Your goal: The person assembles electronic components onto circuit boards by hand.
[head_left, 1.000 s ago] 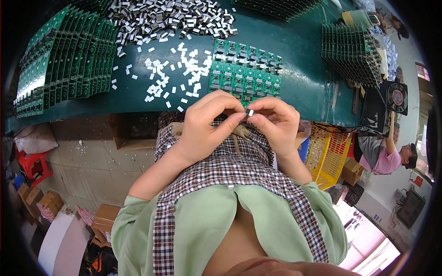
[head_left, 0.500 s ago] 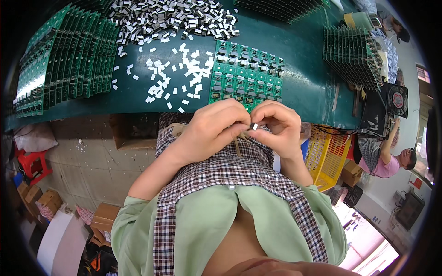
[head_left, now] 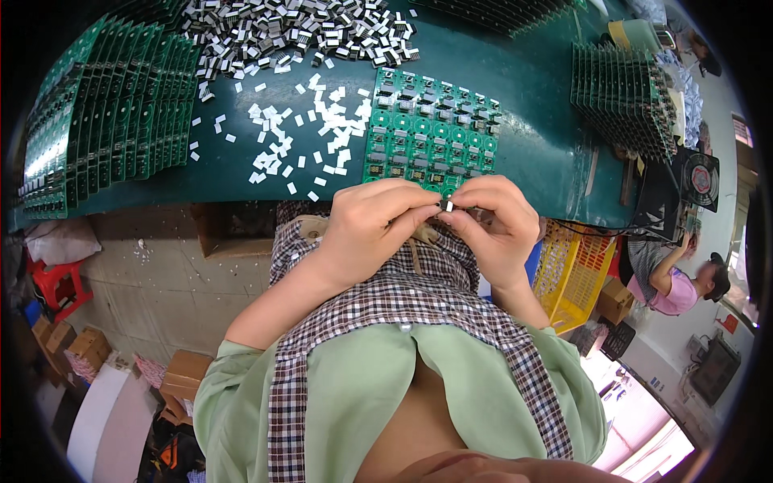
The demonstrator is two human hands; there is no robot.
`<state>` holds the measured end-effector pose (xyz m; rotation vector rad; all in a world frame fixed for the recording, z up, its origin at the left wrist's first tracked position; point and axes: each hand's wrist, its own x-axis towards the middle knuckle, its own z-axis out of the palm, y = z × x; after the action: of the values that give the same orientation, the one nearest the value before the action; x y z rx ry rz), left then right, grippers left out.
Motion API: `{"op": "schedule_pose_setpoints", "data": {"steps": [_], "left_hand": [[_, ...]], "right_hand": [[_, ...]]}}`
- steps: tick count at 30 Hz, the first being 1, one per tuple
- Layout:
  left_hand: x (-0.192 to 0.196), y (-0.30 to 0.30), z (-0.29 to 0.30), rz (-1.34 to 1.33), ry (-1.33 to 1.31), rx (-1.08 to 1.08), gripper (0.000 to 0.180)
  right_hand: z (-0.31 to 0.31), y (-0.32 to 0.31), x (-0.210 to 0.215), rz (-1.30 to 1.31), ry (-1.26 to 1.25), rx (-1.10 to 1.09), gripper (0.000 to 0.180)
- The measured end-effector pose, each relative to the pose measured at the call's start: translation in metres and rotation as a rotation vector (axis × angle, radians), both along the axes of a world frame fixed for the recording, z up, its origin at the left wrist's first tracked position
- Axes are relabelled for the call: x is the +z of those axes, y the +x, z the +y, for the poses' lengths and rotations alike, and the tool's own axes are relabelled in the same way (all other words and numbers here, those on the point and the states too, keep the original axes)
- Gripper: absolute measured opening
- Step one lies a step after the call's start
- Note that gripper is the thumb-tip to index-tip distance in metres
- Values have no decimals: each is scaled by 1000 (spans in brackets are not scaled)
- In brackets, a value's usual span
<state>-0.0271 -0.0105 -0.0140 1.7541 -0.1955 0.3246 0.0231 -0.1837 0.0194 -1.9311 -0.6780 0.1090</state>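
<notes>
At the table's front edge, my left hand (head_left: pixel 374 221) and my right hand (head_left: pixel 501 229) meet, fingertips pinched together. Between them is a small white-and-black electronic component (head_left: pixel 448 206), its white face showing. The right thumb and forefinger grip it; the left fingertips close against its left side, where the exact contact is partly hidden. Just beyond my fingers lies a green circuit board panel (head_left: pixel 435 133) with rows of mounted parts. Small white rectangular pieces (head_left: pixel 342 129) are scattered left of the panel.
A heap of similar components (head_left: pixel 298 32) covers the back of the green table (head_left: pixel 531 121). Stacked circuit boards stand at left (head_left: pixel 113 113) and right (head_left: pixel 620 101). Right of me are a yellow crate (head_left: pixel 576 266) and a fan (head_left: pixel 696 179). Another person (head_left: pixel 672 286) is at far right.
My hands have moved slightly up toward the board panel, and the component has turned between my fingertips. The view has shifted a little.
</notes>
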Motion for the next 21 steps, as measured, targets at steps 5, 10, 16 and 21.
{"op": "schedule_pose_setpoints", "data": {"steps": [5, 10, 16, 21], "left_hand": [[7, 7, 1, -5, 69, -10, 11], [18, 31, 39, 53, 440, 295, 22], [-1, 72, 83, 92, 847, 450, 25], [-9, 76, 85, 5, 776, 477, 18]], "right_hand": [[1, -1, -1, 77, 45, -61, 21], [-8, 15, -1, -69, -115, -146, 17], [-7, 14, -12, -370, -401, -60, 16], [-6, 14, -8, -394, -432, -44, 15]]}}
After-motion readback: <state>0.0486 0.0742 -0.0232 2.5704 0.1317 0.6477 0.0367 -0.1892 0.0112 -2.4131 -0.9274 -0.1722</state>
